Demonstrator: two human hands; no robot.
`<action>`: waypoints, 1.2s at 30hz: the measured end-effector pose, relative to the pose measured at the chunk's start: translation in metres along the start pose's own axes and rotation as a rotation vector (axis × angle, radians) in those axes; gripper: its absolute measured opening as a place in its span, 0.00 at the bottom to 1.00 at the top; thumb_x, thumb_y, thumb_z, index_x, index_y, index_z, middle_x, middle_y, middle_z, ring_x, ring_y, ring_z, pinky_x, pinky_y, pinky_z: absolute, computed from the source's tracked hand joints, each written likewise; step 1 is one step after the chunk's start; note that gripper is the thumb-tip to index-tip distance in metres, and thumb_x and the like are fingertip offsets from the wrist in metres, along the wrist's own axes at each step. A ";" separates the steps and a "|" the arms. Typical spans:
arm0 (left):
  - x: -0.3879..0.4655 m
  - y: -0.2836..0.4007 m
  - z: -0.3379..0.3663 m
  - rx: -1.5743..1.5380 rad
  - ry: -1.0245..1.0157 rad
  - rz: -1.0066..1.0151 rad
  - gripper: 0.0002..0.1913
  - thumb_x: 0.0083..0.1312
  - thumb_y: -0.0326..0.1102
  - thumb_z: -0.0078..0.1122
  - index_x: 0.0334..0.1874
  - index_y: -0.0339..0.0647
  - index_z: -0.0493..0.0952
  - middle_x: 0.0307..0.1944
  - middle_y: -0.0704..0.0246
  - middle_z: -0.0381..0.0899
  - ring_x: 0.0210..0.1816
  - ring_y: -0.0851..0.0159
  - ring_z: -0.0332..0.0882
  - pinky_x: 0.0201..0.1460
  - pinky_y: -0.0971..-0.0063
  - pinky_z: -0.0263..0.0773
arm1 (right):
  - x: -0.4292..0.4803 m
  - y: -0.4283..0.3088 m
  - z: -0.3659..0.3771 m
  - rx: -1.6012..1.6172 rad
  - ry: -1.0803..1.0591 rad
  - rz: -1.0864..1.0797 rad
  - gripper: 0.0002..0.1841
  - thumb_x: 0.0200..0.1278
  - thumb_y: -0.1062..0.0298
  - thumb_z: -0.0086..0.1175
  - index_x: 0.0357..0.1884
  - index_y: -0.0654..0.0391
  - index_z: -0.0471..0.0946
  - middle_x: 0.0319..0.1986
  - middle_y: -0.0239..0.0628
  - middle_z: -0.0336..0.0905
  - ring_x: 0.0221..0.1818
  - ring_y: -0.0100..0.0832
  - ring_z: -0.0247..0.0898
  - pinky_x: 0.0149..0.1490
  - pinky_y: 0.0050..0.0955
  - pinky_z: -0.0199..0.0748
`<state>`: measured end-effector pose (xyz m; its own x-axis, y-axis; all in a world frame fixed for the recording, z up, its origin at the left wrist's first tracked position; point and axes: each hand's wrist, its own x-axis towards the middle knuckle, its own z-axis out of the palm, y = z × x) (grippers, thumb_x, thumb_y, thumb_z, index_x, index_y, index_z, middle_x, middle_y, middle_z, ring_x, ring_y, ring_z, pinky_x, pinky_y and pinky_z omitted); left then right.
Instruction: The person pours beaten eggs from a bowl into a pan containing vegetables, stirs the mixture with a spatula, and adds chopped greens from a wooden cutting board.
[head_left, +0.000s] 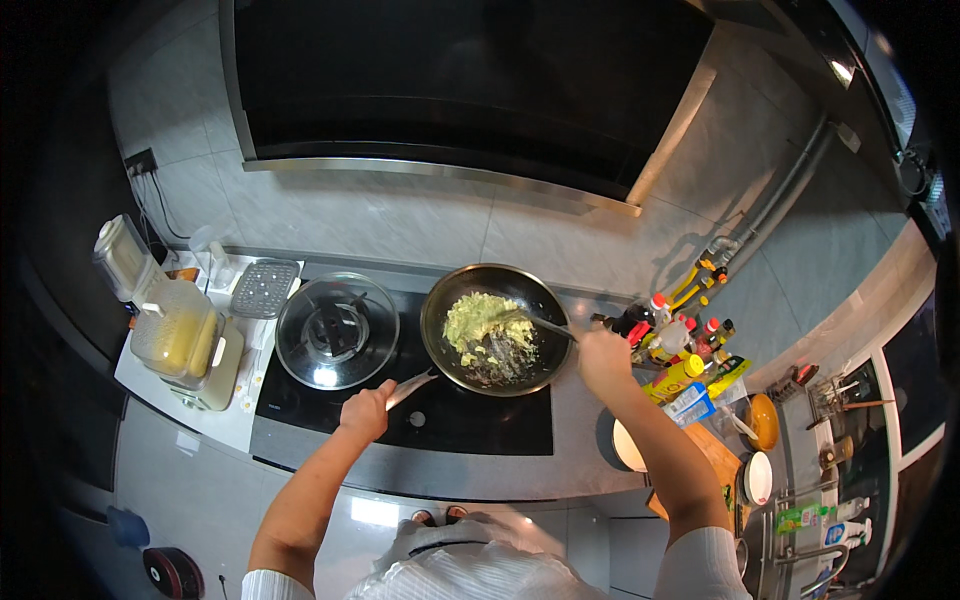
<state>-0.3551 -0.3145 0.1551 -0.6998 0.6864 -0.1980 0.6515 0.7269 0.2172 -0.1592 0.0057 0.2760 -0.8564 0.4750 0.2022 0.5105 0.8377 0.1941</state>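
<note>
My left hand (365, 412) grips the metal handle (411, 387) of a dark wok (553, 354) on the right side of a black glass cooktop (480, 435). Inside the wok lies a mound of pale green and yellow shredded food (480, 319). Dark streaks of residue show on the bare wok bottom below it. Closed around the handle of a metal spatula (551, 325), my right hand (602, 360) is just beyond the wok's right rim. The spatula's blade rests in the food and is partly hidden by it.
A glass lid (300, 352) sits over the left burner. Left of it stands a steamer (180, 337) with yellow food inside. Several sauce bottles (675, 337) crowd the right counter, near a cutting board (709, 450) and a white bowl (758, 478). A range hood (465, 90) hangs above.
</note>
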 end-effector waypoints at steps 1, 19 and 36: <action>-0.002 0.000 -0.001 -0.003 0.004 -0.008 0.20 0.60 0.28 0.57 0.54 0.53 0.68 0.35 0.55 0.84 0.38 0.47 0.84 0.39 0.57 0.80 | 0.002 -0.002 -0.008 0.006 -0.060 0.065 0.11 0.54 0.68 0.55 0.39 0.51 0.84 0.32 0.45 0.83 0.38 0.44 0.82 0.39 0.41 0.80; 0.000 -0.007 0.002 0.096 0.081 0.002 0.13 0.61 0.29 0.57 0.45 0.46 0.67 0.31 0.57 0.83 0.34 0.48 0.84 0.35 0.58 0.80 | 0.008 0.014 0.021 0.169 -0.137 -0.045 0.14 0.61 0.53 0.56 0.38 0.53 0.83 0.30 0.49 0.81 0.34 0.49 0.80 0.40 0.48 0.77; 0.008 -0.015 0.001 0.069 0.094 0.008 0.14 0.59 0.29 0.58 0.47 0.50 0.71 0.31 0.56 0.83 0.35 0.49 0.84 0.36 0.57 0.79 | 0.079 -0.009 0.009 0.266 -0.197 -0.360 0.15 0.58 0.63 0.57 0.48 0.48 0.82 0.36 0.43 0.82 0.42 0.49 0.78 0.45 0.48 0.75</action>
<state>-0.3707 -0.3199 0.1496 -0.7168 0.6893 -0.1050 0.6736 0.7235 0.1513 -0.2322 0.0387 0.2817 -0.9864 0.1628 -0.0234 0.1636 0.9858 -0.0388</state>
